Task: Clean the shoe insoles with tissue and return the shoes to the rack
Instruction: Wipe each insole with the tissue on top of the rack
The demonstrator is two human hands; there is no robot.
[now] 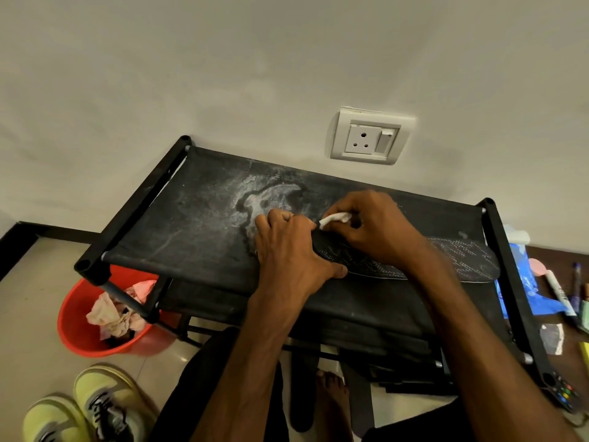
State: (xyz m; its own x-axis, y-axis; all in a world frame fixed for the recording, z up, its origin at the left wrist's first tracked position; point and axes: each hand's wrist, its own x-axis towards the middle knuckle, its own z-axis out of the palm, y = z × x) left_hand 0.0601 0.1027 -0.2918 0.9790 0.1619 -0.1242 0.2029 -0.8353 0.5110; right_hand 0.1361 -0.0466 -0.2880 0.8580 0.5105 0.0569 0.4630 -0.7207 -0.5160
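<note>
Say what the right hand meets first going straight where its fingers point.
Likely the left hand, close ahead of the right hand and its tissue, over the insole; depth unclear.

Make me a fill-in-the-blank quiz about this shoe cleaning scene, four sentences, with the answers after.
1. The right hand pinches a white ___ over the insole.
2. The left hand holds the insole on the ___ shelf of the black rack.
3. Crumpled tissues sit in a ___ bucket beside the rack.
4. The yellow-green sneakers stand on the ___.
Missing words: tissue; top; red; floor.
</note>
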